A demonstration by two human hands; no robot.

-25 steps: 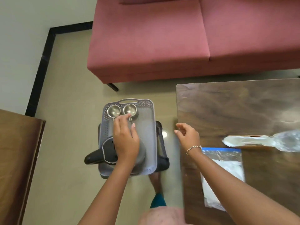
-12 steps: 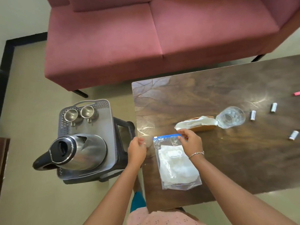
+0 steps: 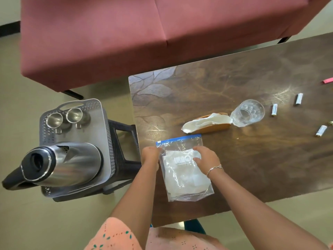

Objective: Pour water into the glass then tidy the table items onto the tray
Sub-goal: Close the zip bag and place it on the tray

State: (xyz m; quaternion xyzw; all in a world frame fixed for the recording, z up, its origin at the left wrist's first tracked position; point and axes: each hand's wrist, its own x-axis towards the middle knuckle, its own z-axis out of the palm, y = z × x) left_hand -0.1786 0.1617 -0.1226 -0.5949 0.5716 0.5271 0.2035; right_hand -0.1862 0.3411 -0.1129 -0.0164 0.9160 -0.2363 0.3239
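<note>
A clear zip bag (image 3: 185,175) with a blue seal strip and white contents lies at the near left corner of the dark wooden table (image 3: 225,83). My left hand (image 3: 150,156) pinches the bag's upper left edge. My right hand (image 3: 207,162) rests on top of the bag with its fingers curled on the plastic. A clear glass (image 3: 247,112) stands farther right on the table. The grey perforated tray (image 3: 100,134) sits on a black stool to the left. It carries a steel kettle (image 3: 59,165) and two small steel cups (image 3: 64,117).
A brown holder with white tissue (image 3: 205,121) lies beside the glass. Several white batteries (image 3: 274,109) are scattered at the right, and a pink object (image 3: 327,80) lies at the far right edge. A pink sofa (image 3: 144,33) runs behind the table.
My left hand left the cups on the tray and came to the bag's left edge. My right hand slid from the bag's seal strip down onto its middle.
</note>
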